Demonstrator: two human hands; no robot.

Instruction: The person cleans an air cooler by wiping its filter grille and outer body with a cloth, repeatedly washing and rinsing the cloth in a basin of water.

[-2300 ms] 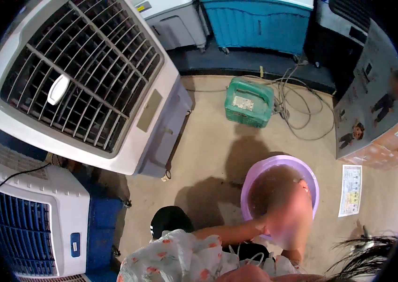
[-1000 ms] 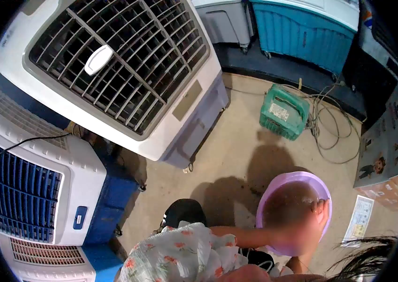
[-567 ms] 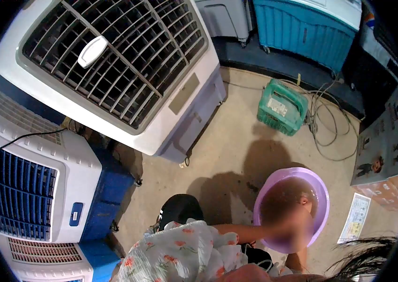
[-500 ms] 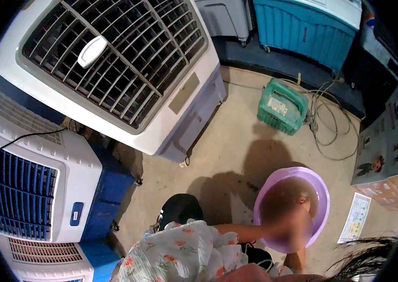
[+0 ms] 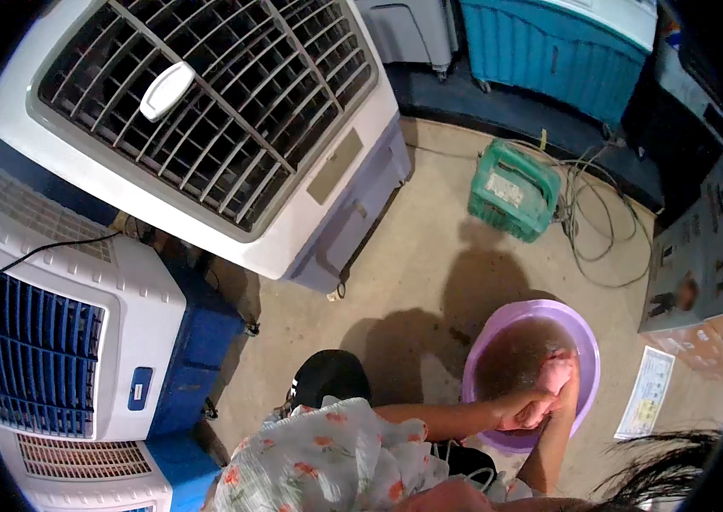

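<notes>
Over a round purple basin (image 5: 588, 341) of murky brown water, both my hands are close together. A pinkish, crumpled bundle (image 5: 554, 375) that looks like wet cloth is squeezed between them. Reaching in from the left, my left hand (image 5: 518, 410) has its fingers wrapped round the bundle's lower end. My right hand (image 5: 569, 375) comes up from below and closes on the upper part, close to the basin's right side. Its fingers are partly hidden by the bundle.
A large white air cooler (image 5: 246, 247) stands at upper left, with blue-and-white coolers (image 5: 148, 316) beside it. Beyond the basin, a green pump-like unit (image 5: 515, 192) has a coiled cable (image 5: 587, 222). Cardboard boxes (image 5: 702, 264) and a printed sheet (image 5: 644, 392) are at right.
My hands were smeared by motion low in the basin; now they show sharply, gripping the pinkish bundle. The basin and surroundings stay nearly in place.
</notes>
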